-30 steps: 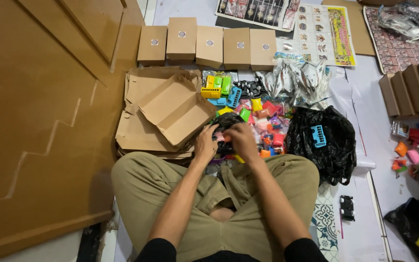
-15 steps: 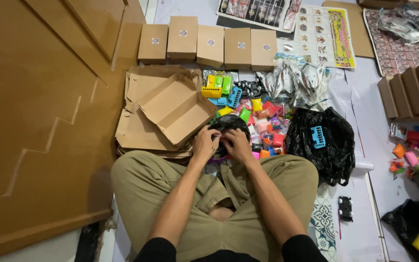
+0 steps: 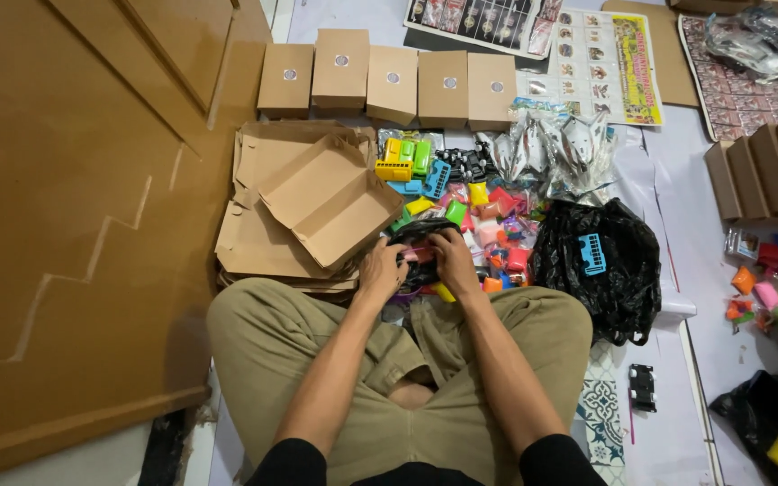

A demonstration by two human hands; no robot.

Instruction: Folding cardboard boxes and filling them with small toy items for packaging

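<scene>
Both hands, left hand and right hand, meet and grip what looks like a small black bag just beyond the knees. Colourful small packets spread at one o'clock, an open cardboard box at ten, closed boxes at twelve.

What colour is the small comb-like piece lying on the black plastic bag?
Light blue; the comb-like piece shows clearly in the head view on the black plastic bag.
</scene>
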